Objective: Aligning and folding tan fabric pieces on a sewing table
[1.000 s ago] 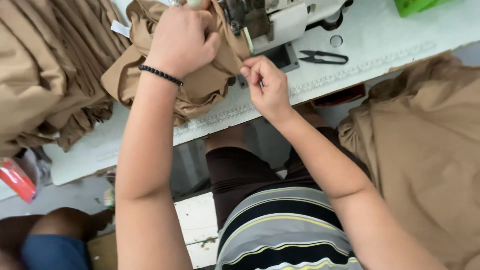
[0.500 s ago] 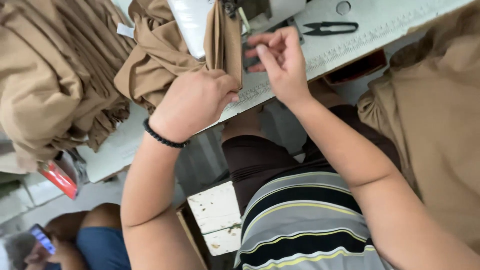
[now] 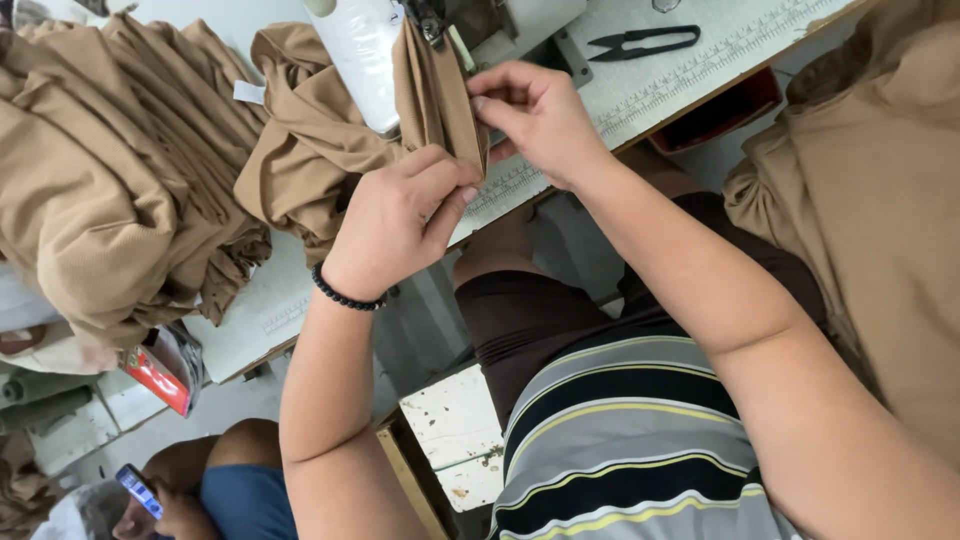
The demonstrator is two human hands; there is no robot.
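A tan fabric piece hangs folded under the needle of a white sewing machine at the top. My left hand, with a black bead bracelet on the wrist, pinches the fabric's lower edge. My right hand pinches the same edge just to the right. The rest of that fabric bunches up left of the machine on the white table.
A tall pile of tan garments fills the left. More tan cloth lies at the right. Black thread snips rest on the table's ruler strip. Another person sits at the lower left with a phone.
My left hand has come down off the top of the cloth to its lower edge by the table front. My right hand stays pinching the edge. The view has shifted.
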